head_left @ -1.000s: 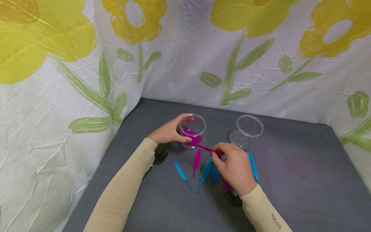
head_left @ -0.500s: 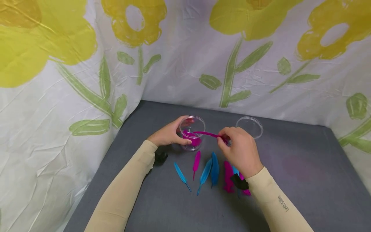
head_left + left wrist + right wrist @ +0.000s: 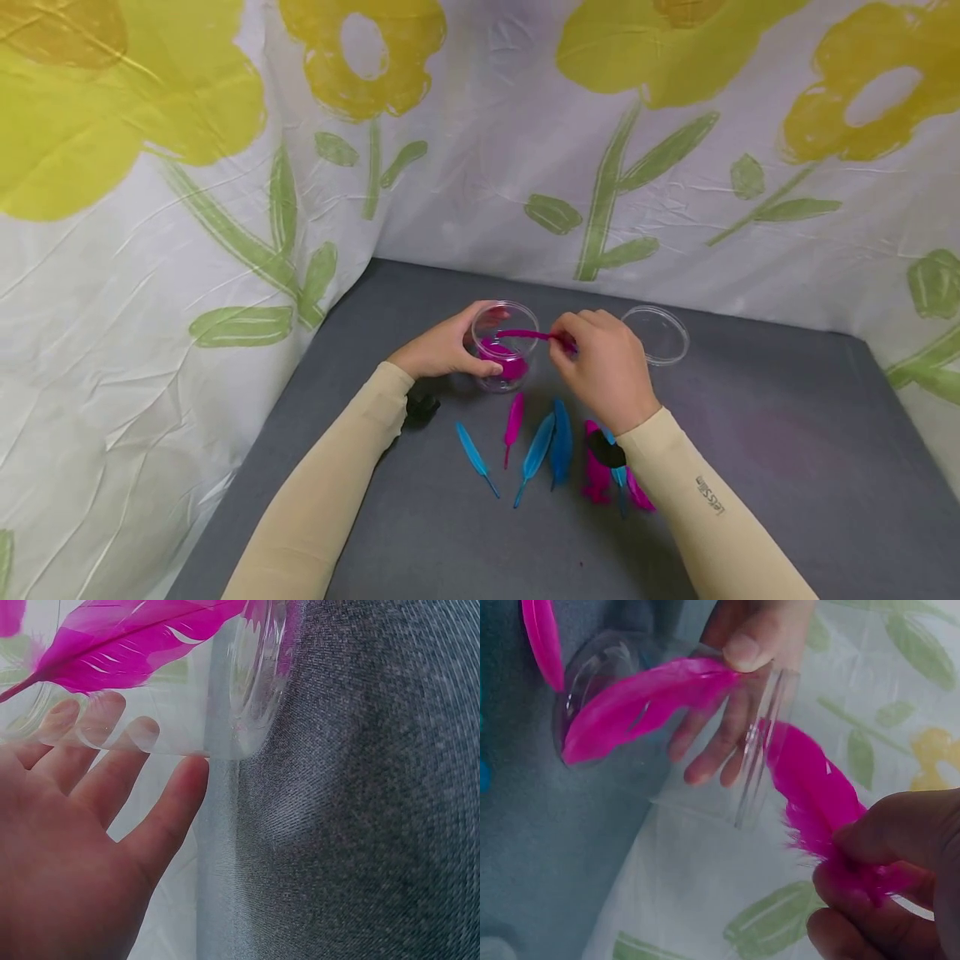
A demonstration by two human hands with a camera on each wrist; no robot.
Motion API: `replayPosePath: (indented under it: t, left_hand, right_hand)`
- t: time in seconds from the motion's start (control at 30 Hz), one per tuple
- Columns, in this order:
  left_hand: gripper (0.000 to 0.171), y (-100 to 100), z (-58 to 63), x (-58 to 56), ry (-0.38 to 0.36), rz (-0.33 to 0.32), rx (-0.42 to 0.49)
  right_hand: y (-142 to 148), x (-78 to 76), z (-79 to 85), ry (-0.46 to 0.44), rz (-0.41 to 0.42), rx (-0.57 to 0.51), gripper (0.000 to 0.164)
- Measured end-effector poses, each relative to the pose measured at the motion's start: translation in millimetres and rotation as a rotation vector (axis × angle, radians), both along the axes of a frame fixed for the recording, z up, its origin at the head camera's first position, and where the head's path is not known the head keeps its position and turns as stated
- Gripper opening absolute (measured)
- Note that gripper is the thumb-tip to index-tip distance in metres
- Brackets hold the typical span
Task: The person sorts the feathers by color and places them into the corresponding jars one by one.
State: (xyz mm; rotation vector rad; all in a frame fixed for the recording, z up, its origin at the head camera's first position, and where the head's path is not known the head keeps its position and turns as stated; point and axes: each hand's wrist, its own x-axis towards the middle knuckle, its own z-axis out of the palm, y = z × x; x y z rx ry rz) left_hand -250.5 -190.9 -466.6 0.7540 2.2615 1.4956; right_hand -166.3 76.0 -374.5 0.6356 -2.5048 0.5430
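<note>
Toward the far left corner of the table (image 3: 450, 550), a clear cup (image 3: 506, 346) containing a magenta feather (image 3: 641, 709) is clasped in the left hand's (image 3: 447, 346) grip. At its mouth, another magenta feather (image 3: 814, 784) is pinched by the right hand (image 3: 609, 367). Nearer the front edge, loose feathers (image 3: 560, 442) are scattered.

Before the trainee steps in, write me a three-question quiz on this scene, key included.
1. Choose: what colour is the feather pinched by the right hand? A) blue B) pink C) yellow
2. True or false: the left hand holds a clear cup.
3. Fill the gap: in the head view, the leftmost loose feather on the grey table is ____.

Key: 1 B; 2 true; 3 blue.
</note>
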Motion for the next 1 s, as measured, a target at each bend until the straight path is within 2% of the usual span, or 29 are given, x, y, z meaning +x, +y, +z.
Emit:
replayPosePath:
  t: [0.17, 0.5, 0.7, 0.87, 1.0]
  left_hand:
    - [0.096, 1, -1.0, -0.3, 0.002, -0.011, 0.005]
    - [0.094, 2, -1.5, 1.0, -0.008, -0.023, 0.006]
    - [0.095, 2, -3.6, 0.8, -0.005, -0.009, -0.004]
    - [0.097, 0, -3.6, 0.9, -0.011, -0.008, -0.004]
    - [0.096, -3, -2.4, -0.9, -0.006, -0.008, 0.011]
  right_hand:
    - [-10, -8.5, -3.0, 0.033, 0.021, 0.032, 0.005]
    - [-26, -22.5, -12.0, 0.027, 0.04, 0.123, 0.003]
    - [-39, -30.7, -14.8, 0.027, 0.053, 0.162, 0.006]
    - [-43, -31.5, -16.2, -0.004, 0.054, 0.16, 0.015]
    - [-39, -27.2, -13.1, -0.003, 0.058, 0.119, 0.018]
